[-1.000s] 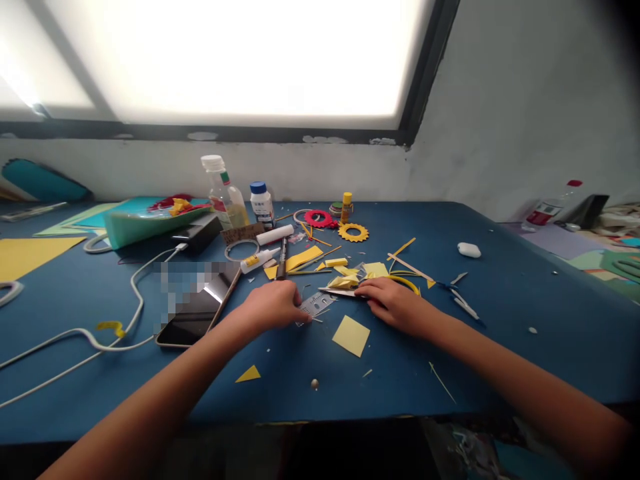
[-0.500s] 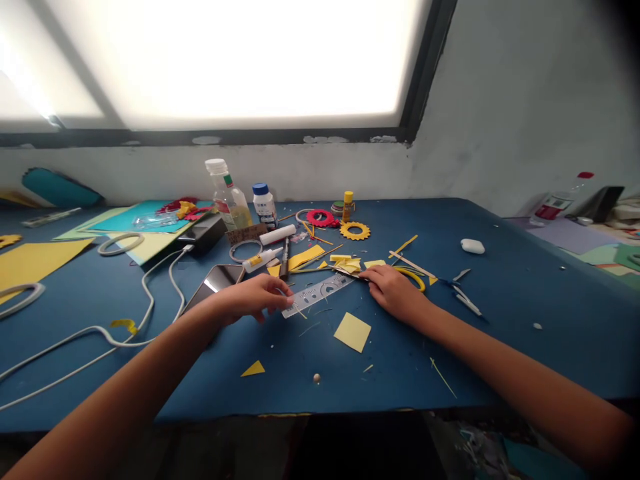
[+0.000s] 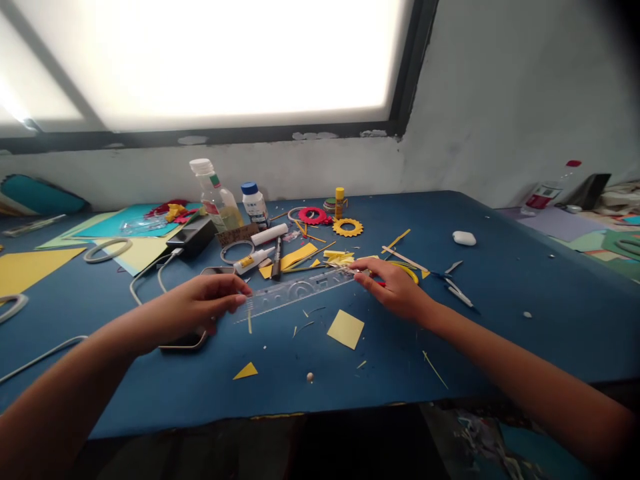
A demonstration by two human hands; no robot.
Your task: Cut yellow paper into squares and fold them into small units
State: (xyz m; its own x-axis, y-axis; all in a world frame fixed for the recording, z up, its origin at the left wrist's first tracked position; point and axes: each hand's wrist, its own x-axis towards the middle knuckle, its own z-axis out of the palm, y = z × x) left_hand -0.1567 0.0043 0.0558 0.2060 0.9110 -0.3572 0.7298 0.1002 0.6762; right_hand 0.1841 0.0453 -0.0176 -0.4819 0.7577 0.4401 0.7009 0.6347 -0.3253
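Observation:
A clear plastic ruler (image 3: 300, 291) with cut-out shapes is held between both hands, a little tilted, low over the blue table. My left hand (image 3: 205, 301) is closed on its left end, thumb and fingers pinching it. At the other end, my right hand (image 3: 393, 285) pinches the ruler between thumb and forefinger. Just behind the right hand show a curved yellow handle (image 3: 406, 272), partly hidden, and a heap of yellow paper scraps (image 3: 340, 257). A pale yellow paper square (image 3: 346, 329) lies in front of the ruler. A thin paper strip (image 3: 250, 321) is by its left end.
A phone (image 3: 186, 341) lies partly under my left hand. Behind stand a glass bottle (image 3: 220, 200), a blue-capped bottle (image 3: 255, 205) and a glue stick (image 3: 339, 203). A black marker (image 3: 277, 259), a glue tube (image 3: 254, 261), a craft knife (image 3: 459, 292) and a white case (image 3: 464, 238) lie around.
The ruler's left end has moved left with my left hand, uncovering more of its length. My right hand has shifted its fingers onto the ruler's right end. The view has turned slightly.

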